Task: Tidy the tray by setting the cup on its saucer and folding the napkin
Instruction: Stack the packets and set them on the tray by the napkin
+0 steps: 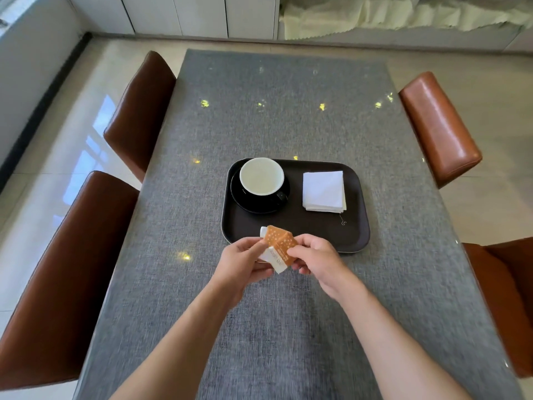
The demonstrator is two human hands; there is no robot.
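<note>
Right now I have both hands closed on a small orange-and-white packet (277,248), held above the near edge of the tray. My left hand (245,262) pinches its white lower end between thumb and fingers, and my right hand (315,259) pinches the orange dotted part from the other side, thumb on top. The packet is creased in the middle, its orange flap lifted toward the tray; I cannot read the print on it.

Just beyond my hands lies the dark tray (294,226), flat on the grey table (288,111). On its left half the cup (262,176), white inside and dark outside, sits upright on the black saucer (253,204), its handle pointing toward the near right. On the right half of the tray the white napkin (324,190) lies folded into a neat square stack, well apart from the cup. A thin bit of thread or wire (342,220) rests on the tray just below the napkin's near corner.

Brown leather chairs (138,111) stand along both sides of the table.
</note>
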